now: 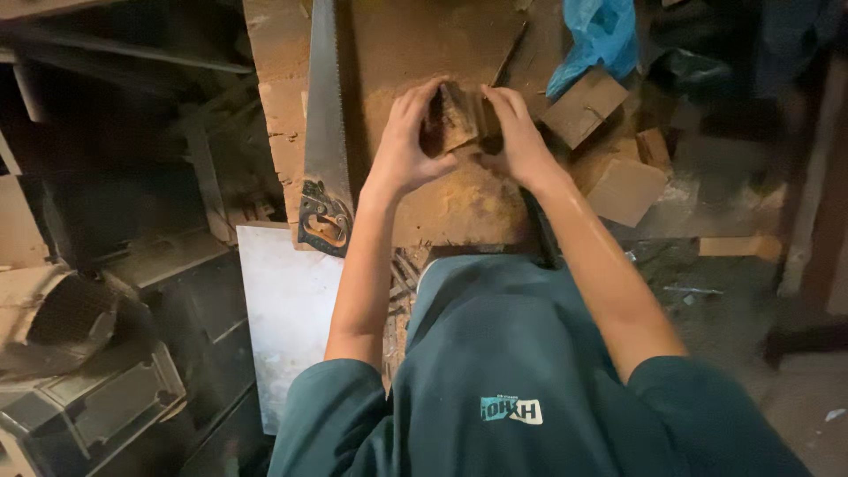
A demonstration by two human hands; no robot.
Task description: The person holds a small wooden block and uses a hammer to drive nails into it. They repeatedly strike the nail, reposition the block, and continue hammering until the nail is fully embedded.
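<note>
You are in a workshop for wood. A long saw [325,132] lies on your dusty wooden table [415,53]. Sawdust [459,199] covers it, and cut wood blocks [623,190] sit near the edge.

**Workshop surroundings, dim warm light**

Wooden worktop [283,53], sawdust-strewn, beneath the hands. Left of the hands: dark metal shelving [106,79]; lower left, a pale board [287,309] leaning, and grey metal casings [97,406]. Right of the hands: grey dusty floor [742,300], wood offcuts [623,190], blue plastic bag [596,35].
</note>
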